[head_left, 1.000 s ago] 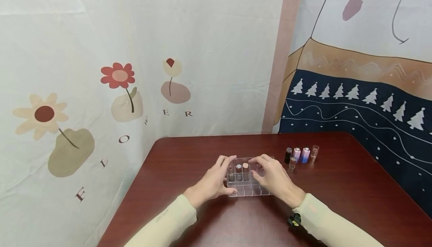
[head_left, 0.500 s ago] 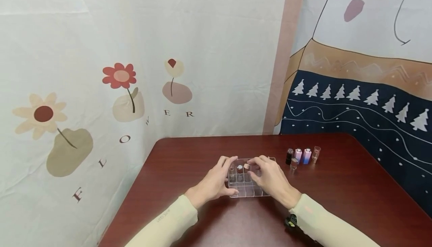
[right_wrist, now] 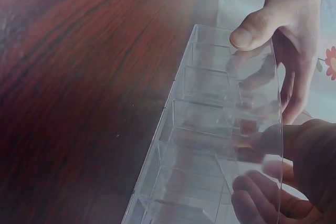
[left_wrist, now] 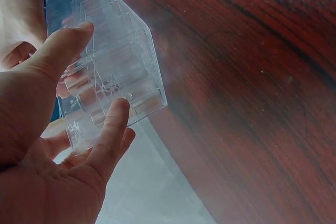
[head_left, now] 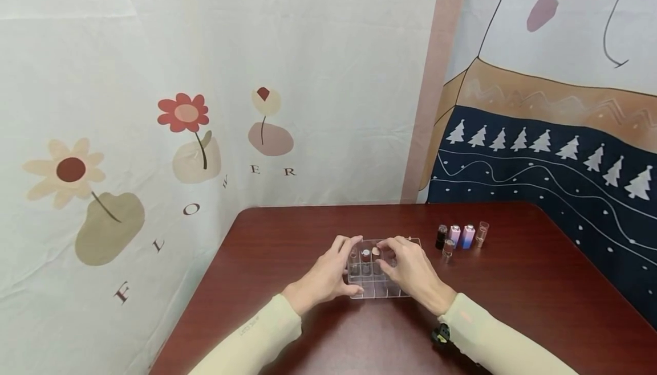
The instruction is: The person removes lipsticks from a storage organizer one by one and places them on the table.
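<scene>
Left hand (head_left: 326, 275) grasping clear organizer (head_left: 380, 290) by left end, thumb at front. Right hand (head_left: 416, 272) apparently pinching peach-topped tube (head_left: 376, 251) at organizer's back row. Organizer, on surface (head_left: 513, 306), likely light, stiff, slippery, crackable; best braced by outer walls. Tube probably rigid, smooth; best taken by top. Five other tubes (head_left: 467, 237) stand beyond right hand.
</scene>
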Demonstrator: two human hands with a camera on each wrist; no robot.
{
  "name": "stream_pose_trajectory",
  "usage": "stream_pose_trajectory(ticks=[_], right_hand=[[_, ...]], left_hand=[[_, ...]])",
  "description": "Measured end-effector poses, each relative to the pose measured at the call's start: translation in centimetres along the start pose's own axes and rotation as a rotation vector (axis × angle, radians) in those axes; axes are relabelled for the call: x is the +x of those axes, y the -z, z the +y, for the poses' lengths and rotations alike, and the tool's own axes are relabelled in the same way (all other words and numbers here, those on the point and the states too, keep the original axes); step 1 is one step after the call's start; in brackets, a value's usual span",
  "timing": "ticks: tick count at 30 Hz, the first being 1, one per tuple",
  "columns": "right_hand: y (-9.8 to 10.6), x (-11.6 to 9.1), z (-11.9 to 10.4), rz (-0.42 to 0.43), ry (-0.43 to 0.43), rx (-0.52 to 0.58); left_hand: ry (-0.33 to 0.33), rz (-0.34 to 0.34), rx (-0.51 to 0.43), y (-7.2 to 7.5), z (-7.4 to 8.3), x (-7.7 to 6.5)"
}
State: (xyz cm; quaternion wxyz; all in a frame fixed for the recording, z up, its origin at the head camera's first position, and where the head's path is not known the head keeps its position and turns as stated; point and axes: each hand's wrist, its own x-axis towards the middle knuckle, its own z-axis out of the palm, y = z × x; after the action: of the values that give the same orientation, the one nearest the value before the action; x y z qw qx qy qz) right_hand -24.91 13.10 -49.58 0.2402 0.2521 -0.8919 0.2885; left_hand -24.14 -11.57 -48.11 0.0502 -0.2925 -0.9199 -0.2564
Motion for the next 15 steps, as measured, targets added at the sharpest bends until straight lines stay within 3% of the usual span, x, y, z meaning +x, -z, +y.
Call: stream_pose_trajectory(ticks=[15], right_hand=[[-0.30, 0.21, -0.20, 0.027, 0.005, 0.000]], left_hand=[[-0.009, 0.003, 0.004, 0.10, -0.03, -0.12]])
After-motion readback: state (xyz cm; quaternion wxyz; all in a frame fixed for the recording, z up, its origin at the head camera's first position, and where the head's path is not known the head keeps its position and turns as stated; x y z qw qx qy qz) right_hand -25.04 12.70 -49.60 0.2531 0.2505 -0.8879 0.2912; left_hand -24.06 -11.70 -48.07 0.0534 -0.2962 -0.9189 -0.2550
